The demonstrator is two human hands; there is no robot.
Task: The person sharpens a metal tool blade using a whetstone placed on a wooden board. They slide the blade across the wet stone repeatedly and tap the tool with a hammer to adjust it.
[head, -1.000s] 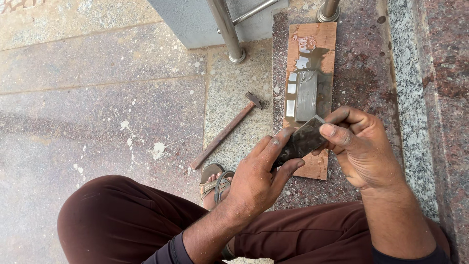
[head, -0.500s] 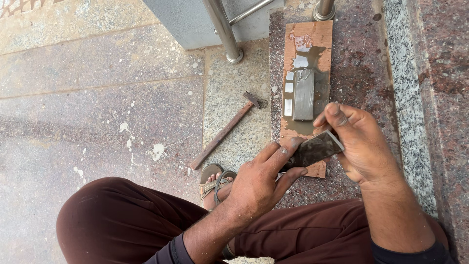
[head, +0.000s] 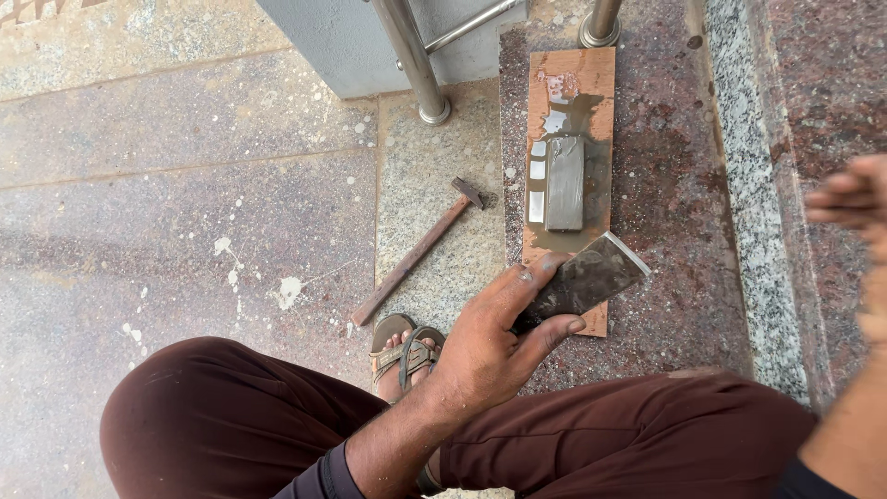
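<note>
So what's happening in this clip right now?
A person crouches on stone paving. Their left hand holds a flat, wet metal blade at the near end of a wooden board, on which a grey sharpening stone lies in muddy water. The right hand, blurred at the frame's edge, is off the blade. A hammer lies on the paving nearby.

**Stone paving, steel railing, daylight**

Outdoor stone floor (head: 166,212), grey-brown mottled slabs with visible joints, spattered with white paint or mortar flecks. A lighter speckled granite slab (head: 434,194) sits in the middle. To the right, a reddish-brown polished granite step (head: 684,231), edged by a grey speckled granite strip (head: 753,212), then more red granite further right. Two stainless steel railing posts (head: 414,60) stand at the top, joined by a thin crossbar. Grey painted wall base (head: 342,42) behind. Even, soft daylight, weak shadows.
</note>
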